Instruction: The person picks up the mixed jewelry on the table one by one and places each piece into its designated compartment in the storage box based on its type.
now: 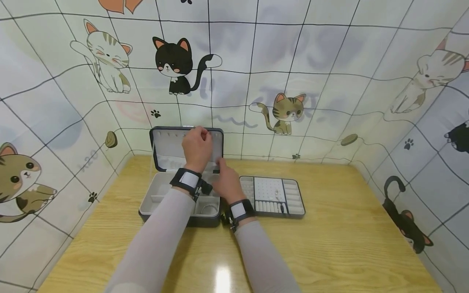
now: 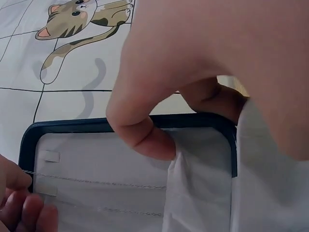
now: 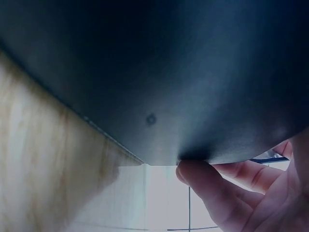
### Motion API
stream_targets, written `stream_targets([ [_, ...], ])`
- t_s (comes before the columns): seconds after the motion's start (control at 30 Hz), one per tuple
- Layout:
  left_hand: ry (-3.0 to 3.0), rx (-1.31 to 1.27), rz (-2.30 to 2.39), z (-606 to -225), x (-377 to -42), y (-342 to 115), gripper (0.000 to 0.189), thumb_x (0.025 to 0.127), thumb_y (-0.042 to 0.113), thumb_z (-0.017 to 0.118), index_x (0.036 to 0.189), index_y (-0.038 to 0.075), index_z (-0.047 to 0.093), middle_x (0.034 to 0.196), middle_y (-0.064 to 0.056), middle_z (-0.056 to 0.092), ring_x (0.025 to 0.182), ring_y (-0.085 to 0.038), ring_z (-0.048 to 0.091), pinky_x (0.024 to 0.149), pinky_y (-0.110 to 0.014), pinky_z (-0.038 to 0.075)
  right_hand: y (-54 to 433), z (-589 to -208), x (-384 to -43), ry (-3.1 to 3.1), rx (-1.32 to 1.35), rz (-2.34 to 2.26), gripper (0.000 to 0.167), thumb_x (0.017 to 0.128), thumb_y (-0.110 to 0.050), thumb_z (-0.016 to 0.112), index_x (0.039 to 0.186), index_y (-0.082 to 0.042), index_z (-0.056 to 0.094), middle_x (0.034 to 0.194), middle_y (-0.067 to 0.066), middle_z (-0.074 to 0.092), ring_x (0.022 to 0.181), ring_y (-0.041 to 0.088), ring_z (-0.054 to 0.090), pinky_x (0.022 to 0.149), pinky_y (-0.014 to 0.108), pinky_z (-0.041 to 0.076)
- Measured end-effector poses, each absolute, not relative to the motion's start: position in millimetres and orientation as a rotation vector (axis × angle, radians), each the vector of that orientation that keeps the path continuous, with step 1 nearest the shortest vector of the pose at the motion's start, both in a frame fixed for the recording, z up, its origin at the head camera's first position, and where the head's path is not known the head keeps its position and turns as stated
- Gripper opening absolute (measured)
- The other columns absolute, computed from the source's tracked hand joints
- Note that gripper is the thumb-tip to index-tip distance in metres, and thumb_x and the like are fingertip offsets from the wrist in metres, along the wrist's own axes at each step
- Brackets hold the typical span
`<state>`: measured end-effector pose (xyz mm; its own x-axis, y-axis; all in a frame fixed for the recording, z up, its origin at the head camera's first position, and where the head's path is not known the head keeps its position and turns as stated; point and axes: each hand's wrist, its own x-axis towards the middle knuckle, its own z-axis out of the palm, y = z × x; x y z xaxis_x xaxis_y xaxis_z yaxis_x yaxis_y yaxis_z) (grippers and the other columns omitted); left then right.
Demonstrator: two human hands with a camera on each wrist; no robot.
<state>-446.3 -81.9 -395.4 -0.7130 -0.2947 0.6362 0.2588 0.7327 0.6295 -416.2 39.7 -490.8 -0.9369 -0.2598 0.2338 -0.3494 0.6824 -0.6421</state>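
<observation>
A dark blue jewelry box [image 1: 205, 221] stands with its pale-lined lid [image 1: 166, 146] raised. At the top of the lid, my left hand [image 1: 198, 148] has its fingers curled and pinches a thin necklace chain [image 2: 116, 184]. The chain's two strands run down the lid lining into a white fabric pocket [image 2: 205, 159]. My right hand [image 1: 229, 183] is at the lid's right side. One bent finger hooks over the lid's edge and pinches the pocket's hem, drawing it into a peak. In the right wrist view, its thumb [image 3: 195, 174] touches the dark outer surface.
Right of the box lies a divided jewelry tray [image 1: 264, 187] with ring slots and small earrings. A thin round bangle sits in the box's front right compartment. Behind the wooden table [image 1: 344, 228] rises a cat-patterned wall covering [image 1: 234, 89].
</observation>
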Motion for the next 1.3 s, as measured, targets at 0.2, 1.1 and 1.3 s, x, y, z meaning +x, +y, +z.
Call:
stream_targets([
  [0.2,-2.159,0.011,-0.933,-398,-445,-81,0.018,0.105,0.014,0.062,0.097,0.000,0.071,0.083,-0.017,0.075,0.074,-0.034,0.069,0.065,-0.041,0.052,39,-492,-417,-2.787,0.493,1.067,0.072,0.084,-0.006,0.075,0.149,-0.017,0.046,0.088,0.007,0.070,0.061,0.021,0.057,0.053,0.031,0.043],
  [1.1,-2.231,-0.083,-0.662,-407,-453,-77,0.009,0.097,0.000,0.064,0.098,-0.001,0.072,0.095,-0.019,0.071,0.084,-0.037,0.071,0.070,-0.047,0.058,41,-491,-416,-2.773,0.507,1.076,0.073,0.082,-0.006,0.075,0.148,-0.017,0.047,0.086,0.005,0.068,0.062,0.020,0.055,0.054,0.029,0.042],
  [1.3,-2.292,-0.108,-0.740,-403,-444,-78,0.017,0.096,-0.004,0.059,0.106,-0.002,0.073,0.104,-0.021,0.068,0.085,-0.040,0.068,0.072,-0.048,0.057,40,-492,-416,-2.760,0.529,1.076,0.073,0.081,-0.004,0.072,0.148,-0.017,0.047,0.078,0.005,0.064,0.059,0.020,0.052,0.051,0.030,0.039],
])
